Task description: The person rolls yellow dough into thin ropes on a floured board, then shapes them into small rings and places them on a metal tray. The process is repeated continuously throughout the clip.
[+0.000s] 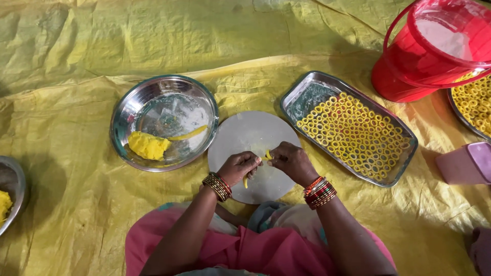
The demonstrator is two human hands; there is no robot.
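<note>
Your left hand (239, 167) and right hand (291, 161) meet over the round grey board (245, 135), fingertips pinched together on a thin strip of yellow dough (267, 154). Both hands are closed on it: the left also lets a short tail of the strip hang below its fingers, while the right nips the upper end, which seems to be how you bend it round. Your wrists, both stacked with bangles, angle inward from your lap, knuckles up, so the strip sits just above the near half of the board.

Left of the board, touching its edge, stands the round steel plate (153, 94) with a lump of yellow dough (148, 145) and one rolled strand (188, 134), likely kept within reach of your left hand. Right of the board lies the rectangular steel tray (307, 94), packed with rows of small yellow dough rings (355, 134), close to your right hand. Beyond the tray, well away from the board, stands a red bucket (404, 71).
</note>
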